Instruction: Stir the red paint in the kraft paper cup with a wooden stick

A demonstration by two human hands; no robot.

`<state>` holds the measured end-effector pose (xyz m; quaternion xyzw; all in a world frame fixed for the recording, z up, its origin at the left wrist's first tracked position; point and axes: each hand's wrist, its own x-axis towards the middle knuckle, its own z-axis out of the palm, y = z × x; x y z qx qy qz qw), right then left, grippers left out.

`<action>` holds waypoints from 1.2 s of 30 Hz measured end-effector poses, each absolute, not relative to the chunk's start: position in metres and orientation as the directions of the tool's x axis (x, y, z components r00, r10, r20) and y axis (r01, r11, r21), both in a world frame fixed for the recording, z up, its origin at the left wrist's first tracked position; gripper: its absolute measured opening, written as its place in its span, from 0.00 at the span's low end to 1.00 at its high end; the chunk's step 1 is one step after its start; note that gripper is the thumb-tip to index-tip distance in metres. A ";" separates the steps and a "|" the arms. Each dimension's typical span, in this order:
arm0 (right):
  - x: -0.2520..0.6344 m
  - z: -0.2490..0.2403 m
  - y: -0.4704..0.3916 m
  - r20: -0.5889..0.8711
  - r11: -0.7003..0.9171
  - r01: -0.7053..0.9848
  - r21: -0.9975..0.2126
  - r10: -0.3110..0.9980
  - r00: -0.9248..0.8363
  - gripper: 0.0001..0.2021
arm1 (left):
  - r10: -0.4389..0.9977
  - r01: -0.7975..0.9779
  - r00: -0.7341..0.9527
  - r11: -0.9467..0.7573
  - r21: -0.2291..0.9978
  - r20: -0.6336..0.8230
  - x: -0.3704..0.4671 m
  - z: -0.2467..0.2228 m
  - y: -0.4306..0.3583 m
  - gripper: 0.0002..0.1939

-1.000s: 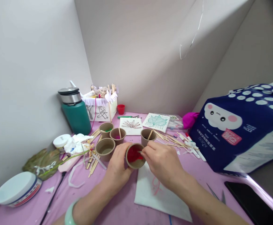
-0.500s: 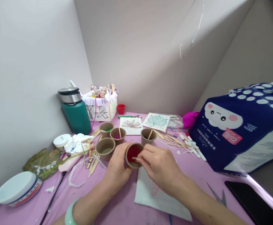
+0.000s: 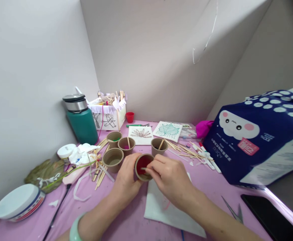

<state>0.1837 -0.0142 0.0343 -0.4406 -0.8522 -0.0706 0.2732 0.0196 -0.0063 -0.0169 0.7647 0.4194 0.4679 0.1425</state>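
**Tan cup with red contents, tipped in the left hand; thin stick in the right**

Head view. The left hand [image 3: 127,175] was wrapped round the left side of a tan cup [image 3: 144,177], thumb low near the rim, fingers behind; that grip was closed on the cup wall. The right hand [image 3: 173,174] pinched a thin stick [image 3: 143,169] between thumb and fingertips, its visible part lying inside the cup; that grip was narrow. The cup was tilted, mouth toward the wearer, near the far edge of a white sheet [image 3: 161,214] with pinkish-red marks. Whether its base touched the bench [image 3: 116,217] could not be told.

Nearby stood four similar cups: one with a dark inside and a stick [image 3: 159,152], one with magenta and a stick [image 3: 122,151], one with some green [image 3: 110,142], and a plain-looking one [image 3: 113,167] just left of the left hand. A pointed metal tool [image 3: 240,214] lay to the right of the sheet.

Handling, judged by eye: cup probably light and thin-walled, somewhat stiff; a hard squeeze might flex it. Best hold seemed the outer wall below the rim, clear of the red, which looked wet and likely slippery. Too steep a tilt could spill it onto the sheet. Stick probably light and rigid, best pinched at its dry upper end.
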 end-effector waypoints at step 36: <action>0.186 0.041 -0.017 0.505 0.595 0.803 -0.035 0.704 -0.499 0.08 | 0.825 0.463 0.187 -0.553 0.693 0.533 0.018 -0.020 -0.005 0.27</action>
